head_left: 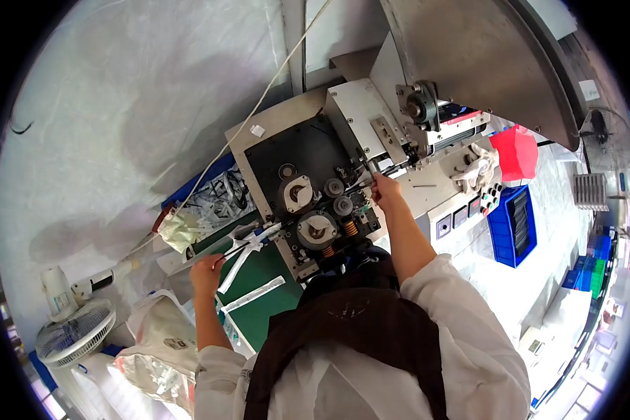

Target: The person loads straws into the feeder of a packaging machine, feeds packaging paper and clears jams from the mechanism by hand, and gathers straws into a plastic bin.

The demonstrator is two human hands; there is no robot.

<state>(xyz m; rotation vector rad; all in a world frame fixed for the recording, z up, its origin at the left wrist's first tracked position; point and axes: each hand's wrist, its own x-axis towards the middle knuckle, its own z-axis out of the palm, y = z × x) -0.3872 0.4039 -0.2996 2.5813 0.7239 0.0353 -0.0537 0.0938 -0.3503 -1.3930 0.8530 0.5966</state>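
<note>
A metal machine with round rollers point(317, 229) and a black plate point(294, 154) fills the middle of the view. At its left side, my left hand point(206, 273) is closed on a thin dark rod point(233, 253), which slants up toward white cloth strips point(248, 248) at the machine's edge. My right hand point(385, 190) is at the upper right of the rollers, fingers pressed together beside a small metal fitting point(373, 166). Whatever those fingers hold is too small to make out.
Wrapped scraps fill a blue bin point(201, 183) at the left. A large curved metal guard point(483, 56) overhangs the upper right. White gloves point(477, 168) lie near control buttons, beside a blue crate point(495, 234). A fan point(75, 332) stands lower left.
</note>
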